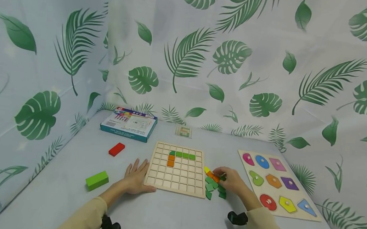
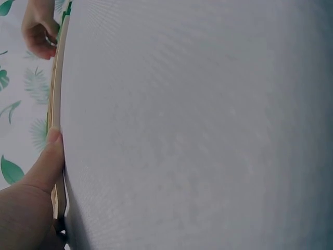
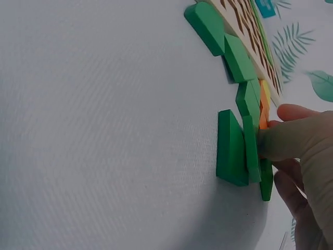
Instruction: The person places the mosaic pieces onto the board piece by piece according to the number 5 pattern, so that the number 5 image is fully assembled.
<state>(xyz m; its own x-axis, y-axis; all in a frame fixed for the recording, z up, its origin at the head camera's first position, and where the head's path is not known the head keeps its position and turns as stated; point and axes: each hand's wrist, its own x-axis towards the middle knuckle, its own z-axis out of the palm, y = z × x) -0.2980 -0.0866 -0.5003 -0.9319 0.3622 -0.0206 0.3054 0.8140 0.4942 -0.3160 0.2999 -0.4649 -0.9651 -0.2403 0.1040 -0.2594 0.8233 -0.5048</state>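
My left hand point(image 1: 136, 179) rests on the table at the near left corner of a wooden grid board point(image 1: 163, 178), fingers spread and straight. Its thumb point(image 2: 48, 164) lies along the board's near edge. A row of green pieces point(image 1: 185, 155) and two orange squares point(image 1: 170, 160) sit in the board's cells. Right of the board, my right hand point(image 1: 231, 180) reaches into a loose pile of green pieces point(image 1: 209, 187), with curled fingers pinching a dark green piece point(image 1: 223, 177). Orange pieces point(image 1: 215, 179) and a yellow piece point(image 1: 206, 169) lie beside its fingertips.
At the right lies a shape puzzle board point(image 1: 250, 181) with colourful knobbed shapes. A red block point(image 1: 116, 149) and a green block point(image 1: 97, 181) are on the left. Farther back are a blue-edged box point(image 1: 128, 123) and a small pattern card point(image 1: 183, 131), near the leaf-print curtain.
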